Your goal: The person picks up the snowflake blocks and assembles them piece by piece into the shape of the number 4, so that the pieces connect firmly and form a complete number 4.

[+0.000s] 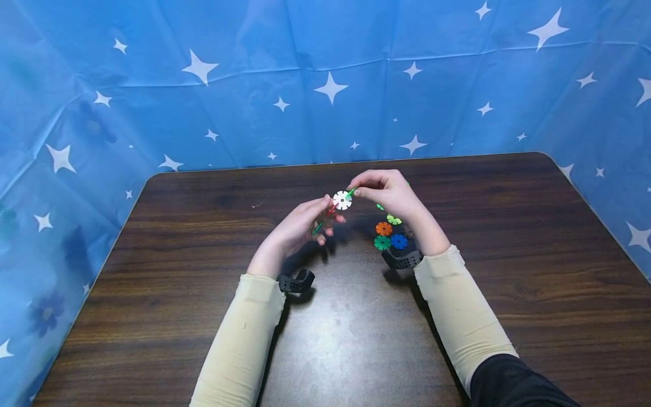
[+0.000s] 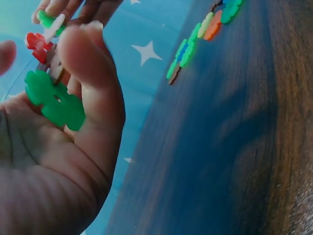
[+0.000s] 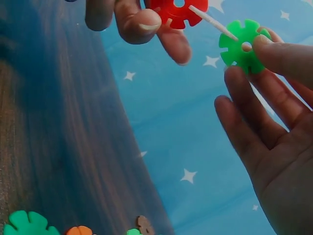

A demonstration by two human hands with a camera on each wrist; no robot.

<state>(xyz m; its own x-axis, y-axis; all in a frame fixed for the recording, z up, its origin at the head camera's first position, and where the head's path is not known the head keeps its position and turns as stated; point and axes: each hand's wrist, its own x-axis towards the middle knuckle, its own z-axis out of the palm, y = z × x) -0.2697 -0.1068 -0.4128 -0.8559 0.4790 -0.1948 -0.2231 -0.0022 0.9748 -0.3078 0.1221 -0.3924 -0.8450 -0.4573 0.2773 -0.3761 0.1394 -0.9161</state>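
My left hand (image 1: 300,226) grips a small assembly of slotted snowflake discs. In the left wrist view, a darker green disc (image 2: 51,103) lies near the palm, with a brown disc (image 2: 56,66) and a red disc (image 2: 38,43) further along. The white disc (image 1: 338,199) stands at the far end, its face showing in the head view. My right hand (image 1: 389,195) pinches a bright green disc (image 3: 244,32) between thumb and fingers. Its edge meets the white disc, which appears edge-on in the right wrist view. Both hands are raised over the table.
On the dark wooden table (image 1: 203,305), loose discs lie beneath my right hand, including an orange disc (image 1: 380,229), a blue disc (image 1: 399,237) and a green disc (image 1: 378,243). A blue star-patterned curtain (image 1: 305,51) hangs behind the table.
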